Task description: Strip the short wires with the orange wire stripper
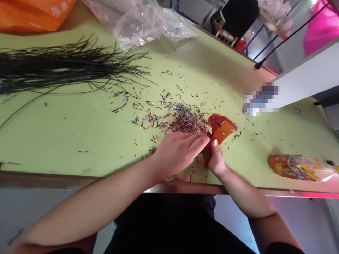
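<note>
My right hand [217, 158] is wrapped round the handle of a red and orange hand tool [223, 130], its thumb on the side. My left hand [177, 151] reaches across to the tool's jaw side, fingers together and fingertips at the tool; what they pinch, if anything, is hidden. Beyond my left hand lies a heap of short dark and copper wire scraps [185, 120] with small blue bits among them. A large bundle of long black wires [79, 67] lies on the green table [60, 141] at the left.
An orange bag [34, 16] and clear plastic bags [148, 24] lie along the far left edge. A bottle with orange labelling [299, 167] lies at the right. A white post [307, 74] and a hanging black plug [259, 65] are at the upper right.
</note>
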Motion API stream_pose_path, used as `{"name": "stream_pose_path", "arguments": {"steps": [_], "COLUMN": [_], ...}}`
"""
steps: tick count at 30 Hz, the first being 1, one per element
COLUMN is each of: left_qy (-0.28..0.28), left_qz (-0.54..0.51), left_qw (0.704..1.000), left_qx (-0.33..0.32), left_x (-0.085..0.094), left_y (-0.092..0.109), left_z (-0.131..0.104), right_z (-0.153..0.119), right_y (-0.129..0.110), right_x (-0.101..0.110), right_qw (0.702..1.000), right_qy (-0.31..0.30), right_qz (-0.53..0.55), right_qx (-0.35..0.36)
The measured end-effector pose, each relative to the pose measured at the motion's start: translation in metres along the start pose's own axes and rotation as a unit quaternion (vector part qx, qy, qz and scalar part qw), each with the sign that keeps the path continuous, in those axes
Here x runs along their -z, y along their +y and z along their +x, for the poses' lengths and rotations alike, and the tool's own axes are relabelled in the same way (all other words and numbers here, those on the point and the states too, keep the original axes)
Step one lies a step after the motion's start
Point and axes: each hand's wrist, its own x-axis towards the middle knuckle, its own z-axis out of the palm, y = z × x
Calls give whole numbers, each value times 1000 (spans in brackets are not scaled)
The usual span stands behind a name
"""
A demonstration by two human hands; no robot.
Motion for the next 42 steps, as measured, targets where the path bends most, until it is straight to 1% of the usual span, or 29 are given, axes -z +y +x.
{"name": "stream_pose_path", "arguments": {"steps": [5,6,9,11,16,18,21,24,27,30,32,33,35,38,40,42], "left_qy": [2,3,8,12,14,13,11,2,-9,9,27,37,52,56,40,22], "left_qz": [-2,-2,-3,-5,-10,-13,-25,-64,-143,-274,-340,-357,-367,-332,-290,-253], "left_qw": [1000,1000,1000,1000,1000,1000,999,995,977,933,902,892,885,896,912,927], "left_qx": [-3,-4,-4,-2,2,3,23,79,159,234,265,274,283,289,286,276], "left_x": [0,0,-1,-1,-3,-5,-6,-5,-2,-1,-2,-4,-7,-11,-14,-16], "left_y": [0,0,-1,-1,-2,-3,-5,-8,-8,-8,-11,-13,-17,-25,-28,-30], "left_z": [0,0,0,0,0,-1,-3,-3,-2,0,1,2,1,-2,-5,-8], "right_z": [-1,-1,0,1,6,7,7,6,6,8,9,9,10,10,9,9], "right_y": [0,-1,-7,-10,-14,-17,-23,-31,-40,-46,-48,-49,-49,-49,-50,-51], "right_x": [2,0,-5,-8,-12,-12,-10,-5,2,11,15,17,19,20,20,19], "right_qw": [1000,1000,998,995,994,992,987,975,955,931,915,907,894,881,876,878], "right_qy": [5,-5,-66,-96,-104,-117,-146,-195,-255,-293,-311,-322,-348,-386,-401,-401], "right_qz": [-19,-19,-17,-13,24,37,46,92,139,175,187,187,179,167,163,158], "right_qx": [-1,-2,-9,-9,-21,-32,-46,-49,-66,-128,-178,-197,-217,-216,-212,-209]}}
